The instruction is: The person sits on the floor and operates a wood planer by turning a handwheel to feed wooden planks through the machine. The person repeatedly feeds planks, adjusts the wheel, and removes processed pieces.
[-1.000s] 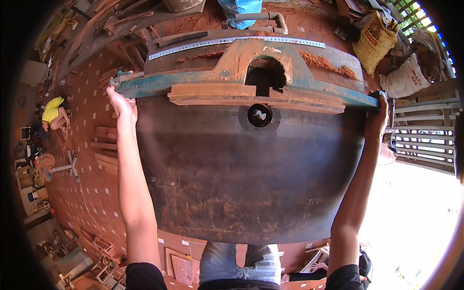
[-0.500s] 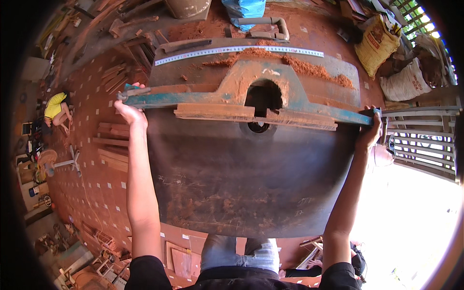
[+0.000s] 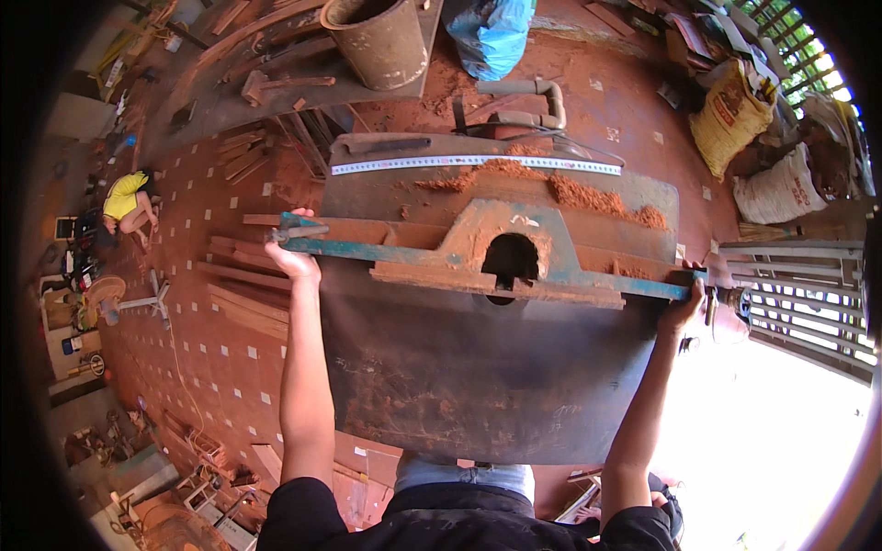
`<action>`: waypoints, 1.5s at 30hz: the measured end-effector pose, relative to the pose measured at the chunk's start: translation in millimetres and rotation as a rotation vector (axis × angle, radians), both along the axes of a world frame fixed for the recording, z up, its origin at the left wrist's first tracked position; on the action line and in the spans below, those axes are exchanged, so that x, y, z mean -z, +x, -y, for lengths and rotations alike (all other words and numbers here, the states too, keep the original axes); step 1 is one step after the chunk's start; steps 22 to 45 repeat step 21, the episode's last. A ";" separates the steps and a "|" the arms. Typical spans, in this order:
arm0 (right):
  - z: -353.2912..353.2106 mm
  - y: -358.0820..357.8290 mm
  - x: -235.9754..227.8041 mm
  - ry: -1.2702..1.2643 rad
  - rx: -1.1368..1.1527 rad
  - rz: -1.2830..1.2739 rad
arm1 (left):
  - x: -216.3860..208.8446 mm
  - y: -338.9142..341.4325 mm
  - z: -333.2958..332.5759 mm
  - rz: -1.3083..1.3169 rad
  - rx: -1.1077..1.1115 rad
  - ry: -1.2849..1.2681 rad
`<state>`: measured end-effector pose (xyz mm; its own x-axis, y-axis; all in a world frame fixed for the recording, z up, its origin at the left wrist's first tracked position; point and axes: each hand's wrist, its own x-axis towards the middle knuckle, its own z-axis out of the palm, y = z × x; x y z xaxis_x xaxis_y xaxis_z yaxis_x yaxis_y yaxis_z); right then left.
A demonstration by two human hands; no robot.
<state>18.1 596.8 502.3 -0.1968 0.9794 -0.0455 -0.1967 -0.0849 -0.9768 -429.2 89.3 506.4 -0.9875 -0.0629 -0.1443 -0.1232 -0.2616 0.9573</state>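
A blue-green metal fence (image 3: pixel 556 253) with an arched opening in its middle spans a dark metal machine table (image 3: pixel 478 386). Wooden facing strips (image 3: pixel 427 278) run along its near side. My left hand (image 3: pixel 299 260) is wrapped round the fence's left end, beside a small clamp (image 3: pixel 301 232). At the opposite end, my right hand (image 3: pixel 682 308) grips the fence with curled fingers. Through and below the arch shows part of a dark round hole in the table. Reddish sawdust (image 3: pixel 588 194) and a strip of measuring tape (image 3: pixel 395 163) lie on the table's far part.
Beyond the table are a bent grey pipe (image 3: pixel 554 106), a blue bag (image 3: pixel 490 41) and a large bucket (image 3: pixel 377 41). Timber lengths (image 3: pixel 243 271) lie on the left. Sacks (image 3: pixel 735 119) and a slatted gate (image 3: pixel 799 289) stand right. A person in yellow (image 3: pixel 127 196) crouches far left.
The whole view has shifted, so the table and surroundings sit lower. The fence has come slightly toward me over the table, covering more of the round hole. Both hands keep their hold.
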 end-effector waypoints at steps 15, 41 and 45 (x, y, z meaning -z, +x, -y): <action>-2.3 1.4 6.4 -0.043 0.060 0.067 | 3.8 -2.5 0.7 0.036 -0.003 0.072; -3.0 5.6 4.4 -0.088 0.035 0.046 | 12.5 -13.1 10.7 0.043 0.007 -0.036; -3.0 5.6 4.4 -0.088 0.035 0.046 | 12.5 -13.1 10.7 0.043 0.007 -0.036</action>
